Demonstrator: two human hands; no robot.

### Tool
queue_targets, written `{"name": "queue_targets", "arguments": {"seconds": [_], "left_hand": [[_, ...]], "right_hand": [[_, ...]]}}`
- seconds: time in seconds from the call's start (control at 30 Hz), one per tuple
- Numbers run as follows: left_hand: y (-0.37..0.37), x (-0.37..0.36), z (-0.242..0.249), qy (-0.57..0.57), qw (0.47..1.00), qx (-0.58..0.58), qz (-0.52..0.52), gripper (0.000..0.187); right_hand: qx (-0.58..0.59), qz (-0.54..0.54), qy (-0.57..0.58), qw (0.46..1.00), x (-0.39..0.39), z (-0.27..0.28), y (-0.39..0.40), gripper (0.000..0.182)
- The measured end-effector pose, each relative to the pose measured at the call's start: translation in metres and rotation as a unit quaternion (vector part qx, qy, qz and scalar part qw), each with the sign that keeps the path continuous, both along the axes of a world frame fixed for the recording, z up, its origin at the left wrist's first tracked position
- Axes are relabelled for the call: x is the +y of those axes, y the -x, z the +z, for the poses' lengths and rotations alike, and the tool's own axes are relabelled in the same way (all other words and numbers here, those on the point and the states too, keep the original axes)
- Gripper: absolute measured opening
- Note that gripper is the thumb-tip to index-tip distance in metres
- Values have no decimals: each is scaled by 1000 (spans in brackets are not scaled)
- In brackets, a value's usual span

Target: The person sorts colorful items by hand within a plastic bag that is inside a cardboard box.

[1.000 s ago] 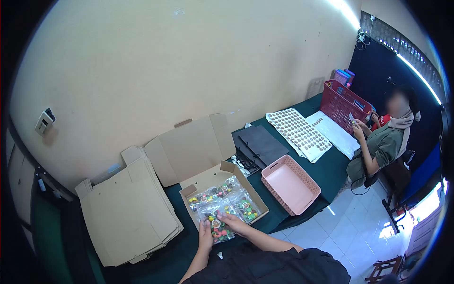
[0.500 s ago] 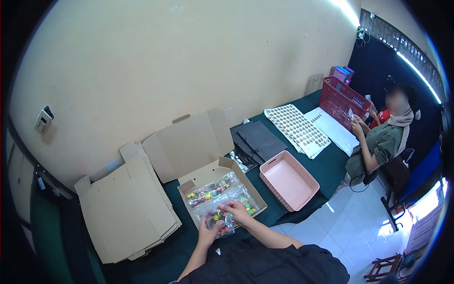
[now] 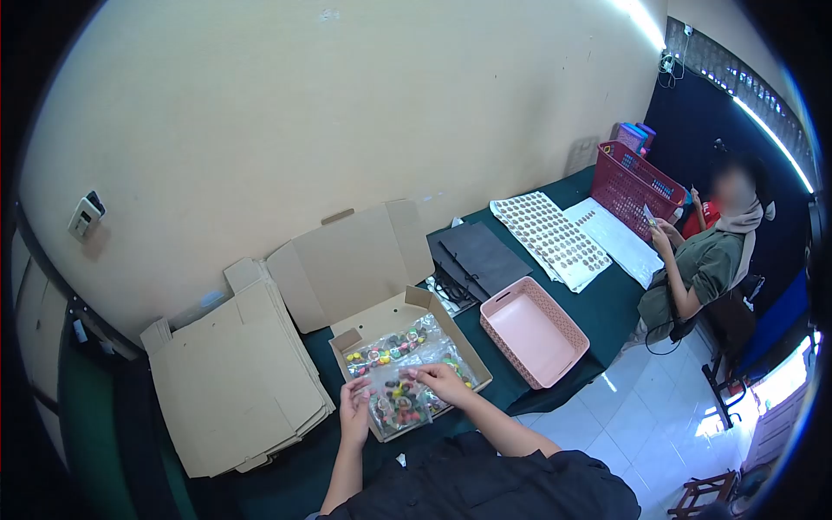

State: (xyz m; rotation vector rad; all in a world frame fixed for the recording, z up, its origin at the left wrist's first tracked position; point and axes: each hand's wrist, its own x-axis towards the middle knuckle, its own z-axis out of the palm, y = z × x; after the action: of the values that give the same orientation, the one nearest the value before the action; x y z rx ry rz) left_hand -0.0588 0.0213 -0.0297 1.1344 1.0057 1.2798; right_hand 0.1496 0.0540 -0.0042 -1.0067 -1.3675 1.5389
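Note:
An open cardboard box [image 3: 475, 357] holds several clear plastic packets of small colourful round candies [image 3: 394, 347]. Over the near side of this box, my hands have one such candy packet [image 3: 404, 406] stretched between them. My left hand [image 3: 354, 414] pinches its upper left corner. The fingers of my right hand [image 3: 444, 383] are closed on the upper right edge. Candies hang in the lower part of the packet, and its upper plastic is see-through. The box lid [image 3: 351, 264] stands raised toward the wall.
Flattened cardboard boxes [image 3: 234, 381] are stacked at left. Rightward are a pink basket [image 3: 563, 342], black paper bags [image 3: 490, 260], sticker sheets [image 3: 555, 238] and a maroon basket [image 3: 628, 182]. At the table's far end, a person [image 3: 706, 269] holds a small item; another person in red is partly hidden.
My left hand has moved left and up to the packet's corner, so the packet is now spread between both hands. The view has shifted slightly.

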Motion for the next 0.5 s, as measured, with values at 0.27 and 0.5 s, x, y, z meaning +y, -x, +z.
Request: {"name": "queue_targets", "arguments": {"seconds": [0.27, 0.5], "left_hand": [[-27, -13, 21, -33, 999, 6, 17, 66], [-26, -19, 25, -6, 997, 21, 80, 24]], "right_hand": [[-153, -51, -242, 957, -24, 2, 39, 36], [-81, -203, -141, 966, -21, 0, 46, 26]]}}
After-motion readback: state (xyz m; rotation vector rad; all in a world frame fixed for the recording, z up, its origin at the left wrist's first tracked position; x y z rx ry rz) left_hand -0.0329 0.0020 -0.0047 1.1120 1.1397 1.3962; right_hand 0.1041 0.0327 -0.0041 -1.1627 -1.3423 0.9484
